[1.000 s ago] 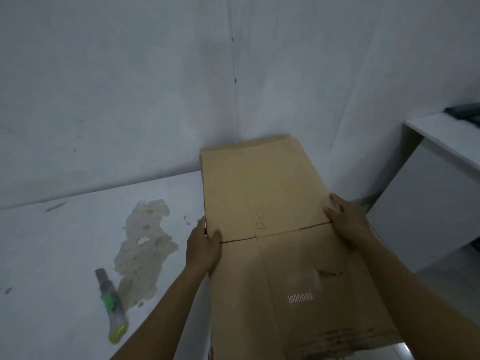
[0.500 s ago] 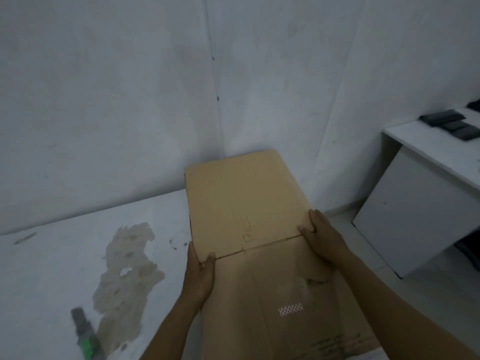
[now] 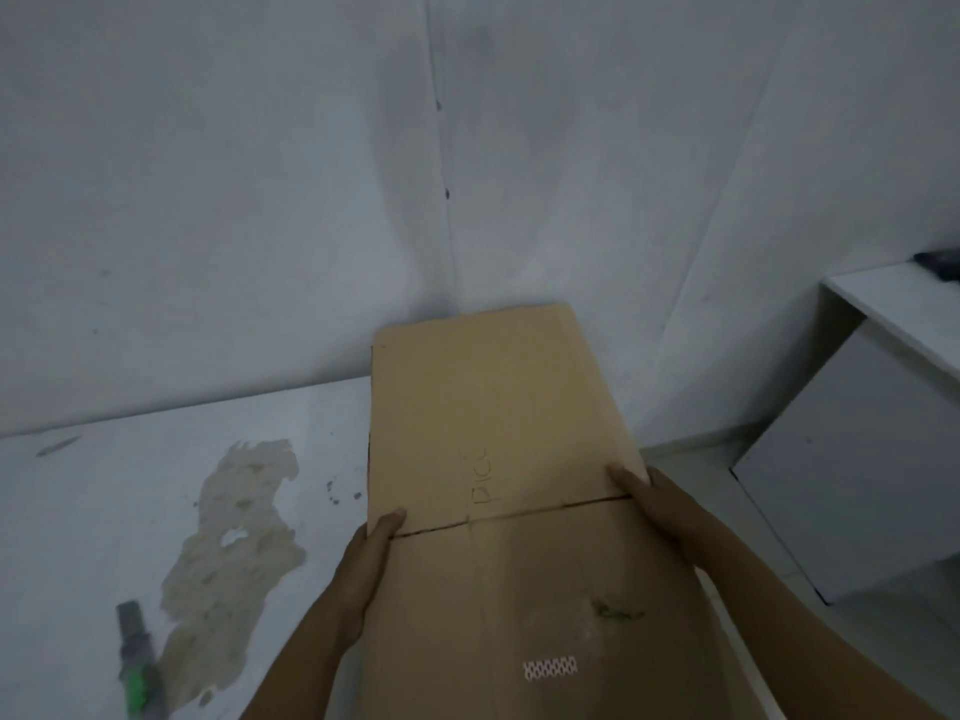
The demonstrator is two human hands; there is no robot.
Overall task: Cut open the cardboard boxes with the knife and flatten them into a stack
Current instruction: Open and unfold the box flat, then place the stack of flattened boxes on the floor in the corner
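Partly hidden beneath its edges, the left hand (image 3: pixel 370 556) and right hand (image 3: pixel 662 506) both clasp the flattened box (image 3: pixel 493 407), whose near end runs out of frame, the knife (image 3: pixel 136 662) lying blurred well apart.

White walls (image 3: pixel 208 200), stained white surface (image 3: pixel 93 511), white desk (image 3: pixel 857 485)

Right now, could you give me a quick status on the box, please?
Left hand, right hand grip flattened box edges. Knife idle on table. Nothing blocking.
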